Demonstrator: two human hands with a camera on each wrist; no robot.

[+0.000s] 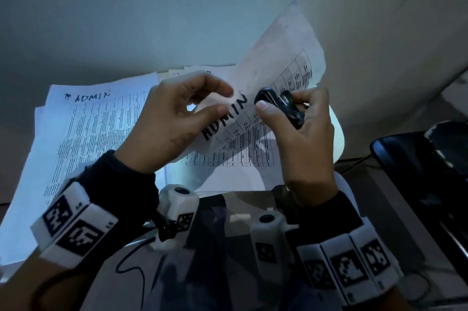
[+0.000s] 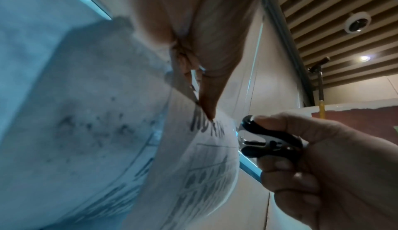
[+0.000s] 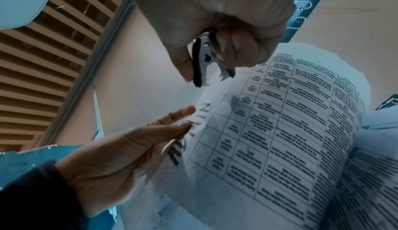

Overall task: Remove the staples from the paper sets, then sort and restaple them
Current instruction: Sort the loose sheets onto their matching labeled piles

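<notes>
My left hand (image 1: 222, 99) pinches the left edge of a paper set (image 1: 286, 57) and holds it up, curved, above the table. The top sheet bears "ADMIN" in black marker over a printed table. In my right hand (image 1: 283, 104) is a black staple remover (image 1: 291, 113), gripped between thumb and fingers. The right wrist view shows the staple remover (image 3: 206, 60) with its metal claws at the sheet's top corner, close to the paper set (image 3: 280, 131). From the left wrist view the staple remover (image 2: 269, 141) sits just right of the paper set (image 2: 193, 165). I cannot make out a staple.
A stack of printed papers (image 1: 96, 128), also marked "ADMIN", lies on the white table (image 1: 338, 133) to the left. Dark objects (image 1: 417, 163) sit at the right. A thin black cable (image 1: 131, 265) runs below my wrists. A pale wall stands close behind.
</notes>
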